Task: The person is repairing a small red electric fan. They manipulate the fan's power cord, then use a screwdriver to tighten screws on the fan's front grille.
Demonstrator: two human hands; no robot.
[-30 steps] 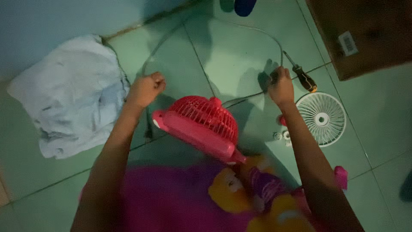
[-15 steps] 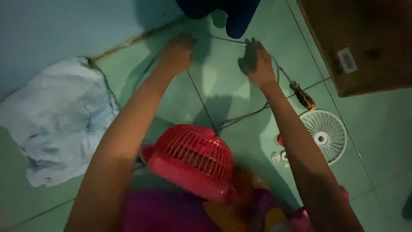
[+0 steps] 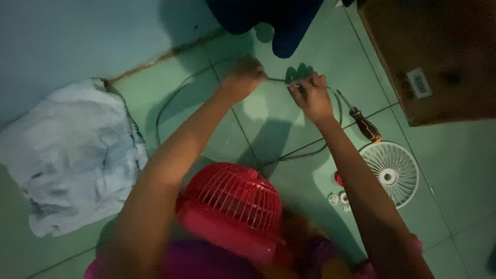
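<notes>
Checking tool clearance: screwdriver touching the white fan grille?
Apart. Head view shows bare green floor between the screwdriver handle's end and the white fan grille rim.

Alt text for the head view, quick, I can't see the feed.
Two bare hands, left and right, hold a thin dark cord stretched between them above a green tiled floor. A red fan sits below the arms, a white grille and screwdriver lie right, a white cloth left.

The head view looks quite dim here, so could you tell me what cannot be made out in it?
- Left hand: motion-blurred, so its grip on the cord is unclear.
- Red fan: lower part blurred and behind the forearms.
- Small parts near the white grille: too small to identify.
- Brown box: cut by the frame edge.
</notes>
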